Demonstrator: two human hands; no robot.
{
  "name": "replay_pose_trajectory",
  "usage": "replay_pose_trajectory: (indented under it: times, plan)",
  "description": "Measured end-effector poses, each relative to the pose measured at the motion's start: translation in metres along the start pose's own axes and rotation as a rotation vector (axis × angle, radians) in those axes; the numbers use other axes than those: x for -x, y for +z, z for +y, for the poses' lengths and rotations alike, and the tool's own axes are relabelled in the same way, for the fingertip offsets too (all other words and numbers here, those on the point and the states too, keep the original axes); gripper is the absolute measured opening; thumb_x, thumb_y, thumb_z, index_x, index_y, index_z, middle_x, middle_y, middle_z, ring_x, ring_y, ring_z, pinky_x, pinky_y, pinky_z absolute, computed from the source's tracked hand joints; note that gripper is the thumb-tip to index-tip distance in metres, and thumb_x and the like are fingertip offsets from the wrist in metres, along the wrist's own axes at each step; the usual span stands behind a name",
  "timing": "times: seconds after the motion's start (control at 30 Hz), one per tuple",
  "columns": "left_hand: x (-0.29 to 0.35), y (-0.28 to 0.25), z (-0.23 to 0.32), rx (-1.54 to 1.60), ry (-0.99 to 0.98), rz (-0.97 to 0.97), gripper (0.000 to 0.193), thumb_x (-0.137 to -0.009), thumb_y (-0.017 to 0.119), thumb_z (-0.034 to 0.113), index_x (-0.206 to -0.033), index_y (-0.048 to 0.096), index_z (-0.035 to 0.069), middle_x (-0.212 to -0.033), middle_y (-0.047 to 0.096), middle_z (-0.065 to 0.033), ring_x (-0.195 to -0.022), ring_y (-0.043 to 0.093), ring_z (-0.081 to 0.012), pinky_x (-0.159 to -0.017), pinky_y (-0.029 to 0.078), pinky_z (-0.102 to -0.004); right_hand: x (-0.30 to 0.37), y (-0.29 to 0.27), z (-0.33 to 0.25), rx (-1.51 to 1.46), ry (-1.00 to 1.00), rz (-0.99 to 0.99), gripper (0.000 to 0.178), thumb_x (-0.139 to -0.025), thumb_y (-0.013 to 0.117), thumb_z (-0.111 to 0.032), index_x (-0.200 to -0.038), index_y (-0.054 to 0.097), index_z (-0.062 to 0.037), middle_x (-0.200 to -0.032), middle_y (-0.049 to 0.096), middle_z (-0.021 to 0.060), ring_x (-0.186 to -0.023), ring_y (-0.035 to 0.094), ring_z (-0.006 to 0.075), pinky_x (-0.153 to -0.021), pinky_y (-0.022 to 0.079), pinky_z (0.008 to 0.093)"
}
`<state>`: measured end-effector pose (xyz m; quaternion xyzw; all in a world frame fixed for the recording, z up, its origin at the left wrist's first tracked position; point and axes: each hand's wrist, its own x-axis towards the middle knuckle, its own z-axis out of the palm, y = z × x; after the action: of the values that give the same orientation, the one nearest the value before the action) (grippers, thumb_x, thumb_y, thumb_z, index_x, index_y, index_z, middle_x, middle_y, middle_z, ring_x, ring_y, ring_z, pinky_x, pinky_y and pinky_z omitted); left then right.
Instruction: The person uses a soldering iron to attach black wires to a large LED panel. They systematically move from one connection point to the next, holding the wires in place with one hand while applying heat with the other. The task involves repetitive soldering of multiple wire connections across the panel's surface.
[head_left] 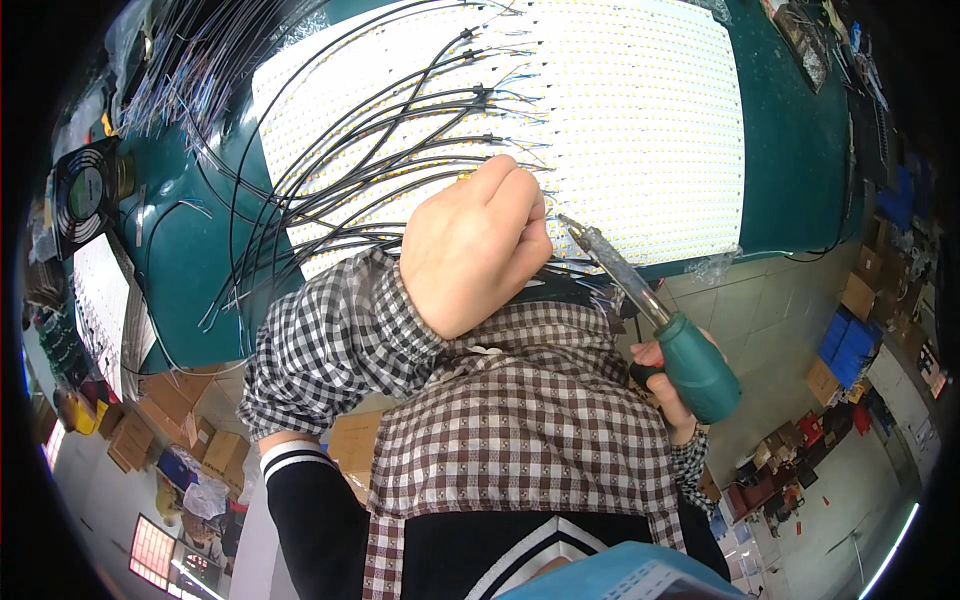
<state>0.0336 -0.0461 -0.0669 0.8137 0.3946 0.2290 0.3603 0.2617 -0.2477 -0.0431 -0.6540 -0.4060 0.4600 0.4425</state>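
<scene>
My right hand (677, 402) is wrapped round the green handle of a soldering gun (700, 368). The gun's metal barrel slants up and left, and its tip is close to my left fingertips, over the panel. Closed in a pinch, my left hand (475, 250) rests low on a white panel (650, 130) dotted with rows of small yellow LEDs. What the left fingers pinch is hidden beneath them. Several black cables (370, 150) lie across the panel from the left, some passing under my left hand. Their thin stripped wires (525, 98) reach a row of points along the panel's middle.
The panel lies on a green table (800, 140). More loose wires (185, 90) spread at the far left, near a black fan (85, 190). A stack of white sheets (105, 300) sits at the left edge. Crumpled clear plastic (715, 265) touches the panel's near right corner. Cardboard boxes (225, 455) stand behind me.
</scene>
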Motion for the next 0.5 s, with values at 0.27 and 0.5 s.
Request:
replay_pose_trajectory:
  times: [0.27, 0.5]
  plan:
    - [-0.0008, 0.0008, -0.0002, 0.007, 0.004, 0.002, 0.018, -0.076, 0.071, -0.003, -0.083, 0.056, 0.004, -0.078, 0.056, -0.0090, -0.064, 0.060, -0.0249, -0.057, 0.048, -0.0342, -0.0008, -0.0006, 0.0030, 0.007, -0.024, -0.012, 0.065, -0.076, 0.090, -0.026, -0.122, 0.061, 0.0102, -0.090, 0.075, 0.0114, -0.082, 0.073, 0.0177, -0.077, 0.059, 0.0307]
    - [-0.0004, 0.0005, 0.0003, 0.010, -0.004, -0.003, 0.018, -0.077, 0.071, -0.003, -0.083, 0.056, 0.004, -0.078, 0.056, -0.0089, -0.064, 0.060, -0.0251, -0.057, 0.048, -0.0344, 0.0000, -0.0016, 0.0017, 0.039, 0.010, -0.029, 0.066, -0.075, 0.091, -0.025, -0.123, 0.061, 0.0099, -0.091, 0.075, 0.0117, -0.082, 0.074, 0.0184, -0.079, 0.059, 0.0319]
